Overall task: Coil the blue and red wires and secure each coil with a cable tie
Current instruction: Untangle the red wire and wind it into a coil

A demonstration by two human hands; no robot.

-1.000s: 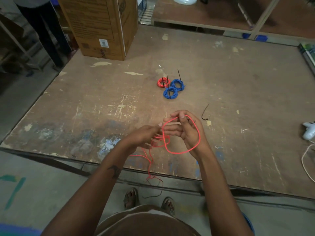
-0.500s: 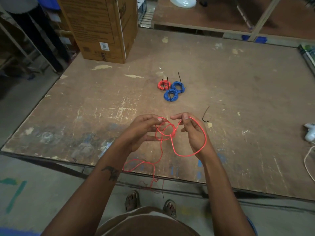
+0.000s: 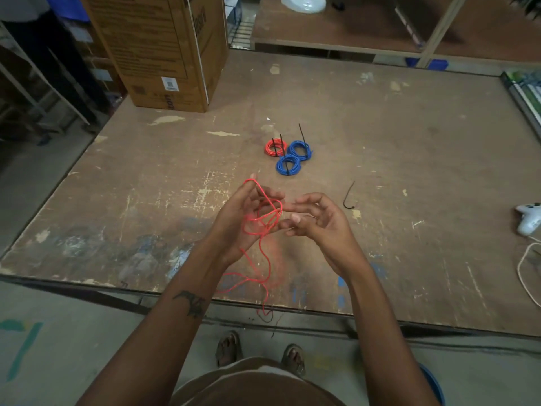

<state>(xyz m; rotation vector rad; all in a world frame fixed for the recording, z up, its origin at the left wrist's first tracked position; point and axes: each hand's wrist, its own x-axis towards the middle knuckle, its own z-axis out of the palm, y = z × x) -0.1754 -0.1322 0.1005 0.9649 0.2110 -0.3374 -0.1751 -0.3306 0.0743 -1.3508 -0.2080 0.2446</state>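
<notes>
The left hand (image 3: 248,218) grips loose loops of red wire (image 3: 265,222) above the surface (image 3: 409,171); the right hand (image 3: 314,218), fingers relaxed, holds nothing. Unpinched loops may spring apart, and the tail hanging off the edge could snag.

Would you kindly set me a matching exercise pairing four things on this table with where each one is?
1. loose red wire
2. loose cable tie
3. cardboard box
4. game controller

A. far left corner of the table
B. right edge of the table
C. held in the left hand
D. lying flat, right of the hands

Pairs: 1-C, 2-D, 3-A, 4-B
</notes>
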